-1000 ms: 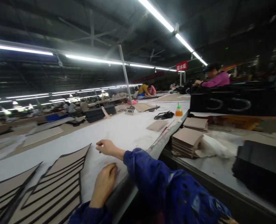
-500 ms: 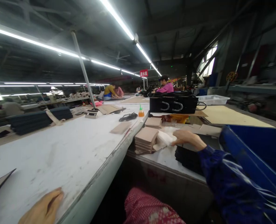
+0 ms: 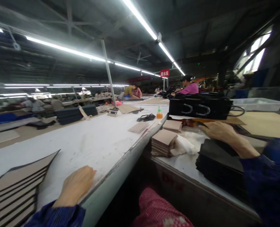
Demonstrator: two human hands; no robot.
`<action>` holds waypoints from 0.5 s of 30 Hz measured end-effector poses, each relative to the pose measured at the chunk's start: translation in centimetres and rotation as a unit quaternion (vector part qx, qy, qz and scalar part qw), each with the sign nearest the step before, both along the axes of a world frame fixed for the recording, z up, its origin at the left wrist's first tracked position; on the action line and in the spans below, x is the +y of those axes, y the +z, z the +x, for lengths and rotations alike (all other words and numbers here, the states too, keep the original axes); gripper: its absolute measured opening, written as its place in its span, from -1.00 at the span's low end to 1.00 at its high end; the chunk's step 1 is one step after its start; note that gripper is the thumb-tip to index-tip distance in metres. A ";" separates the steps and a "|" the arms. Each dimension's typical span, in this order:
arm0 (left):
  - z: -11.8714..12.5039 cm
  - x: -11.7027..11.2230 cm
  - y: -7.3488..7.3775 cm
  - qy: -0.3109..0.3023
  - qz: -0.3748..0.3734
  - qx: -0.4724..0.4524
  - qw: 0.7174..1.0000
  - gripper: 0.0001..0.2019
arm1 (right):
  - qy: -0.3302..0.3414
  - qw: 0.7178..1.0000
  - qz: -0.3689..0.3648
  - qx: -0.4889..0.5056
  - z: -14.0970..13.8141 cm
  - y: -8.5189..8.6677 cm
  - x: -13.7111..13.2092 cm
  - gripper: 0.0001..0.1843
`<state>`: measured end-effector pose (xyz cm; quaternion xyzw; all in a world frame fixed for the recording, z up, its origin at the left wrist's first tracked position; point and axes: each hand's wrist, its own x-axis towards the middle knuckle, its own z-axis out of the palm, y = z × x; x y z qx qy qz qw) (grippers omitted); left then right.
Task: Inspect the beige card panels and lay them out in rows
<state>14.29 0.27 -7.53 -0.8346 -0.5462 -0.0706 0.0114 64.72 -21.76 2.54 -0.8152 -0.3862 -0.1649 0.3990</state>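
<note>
Tables: two, the white table (image 3: 90, 135) and the right table (image 3: 184, 161); I judge that anything pushed past their facing edges could drop into the dark gap (image 3: 127, 186) between them.
Black case (image 3: 177, 108): one on my feed, two pale handles on its side; it stands beyond the right hand (image 3: 221, 131), so an overlong reach might bump it.
Fanned pieces (image 3: 19, 183): beige, black-edged, on the white table, apart from the left hand (image 3: 77, 183); a careless sweep of that hand could spread them. I count one fan; the frame cuts off the rest.
Dark stack (image 3: 215, 160): one, on the right table, below the right hand; dragging across it could skew the upper layers, which I cannot count.
Right hand: one, palm down, fingers reaching forward, only slightly bent; a dark edge shows at the tips, but I cannot tell whether it is gripped.
Left hand: one, loosely curled over the white table, nothing visible in it; its fingers are mostly hidden from me.
Card piles: two, the taller pile (image 3: 162, 145) and the lower pile (image 3: 173, 125); a knock could topple the taller one.
Bottle (image 3: 159, 113): one, upright near the white table's edge; a bump could tip it.
</note>
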 end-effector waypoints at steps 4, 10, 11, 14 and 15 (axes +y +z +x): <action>1.7 0.6 1.5 0.059 -0.010 -0.056 0.997 -0.57 | 0.062 0.980 -0.053 -0.180 -8.9 3.4 5.7 -0.72; 1.7 1.0 0.1 -0.005 -0.036 -0.427 0.903 -0.49 | 0.312 0.921 -0.120 -0.203 -25.5 3.0 15.7 -0.68; 1.8 1.1 0.1 -0.028 -0.056 -0.503 0.862 -0.43 | 0.361 0.904 -0.132 -0.187 -27.8 2.4 17.4 -0.70; 1.7 1.1 0.2 -0.032 -0.106 -0.658 0.745 -0.30 | 0.429 0.876 -0.147 -0.166 -33.4 0.3 21.7 -0.75; 1.6 1.2 0.2 -0.018 -0.115 -0.681 0.723 -0.30 | 0.446 0.869 -0.150 -0.150 -34.5 -0.4 22.7 -0.69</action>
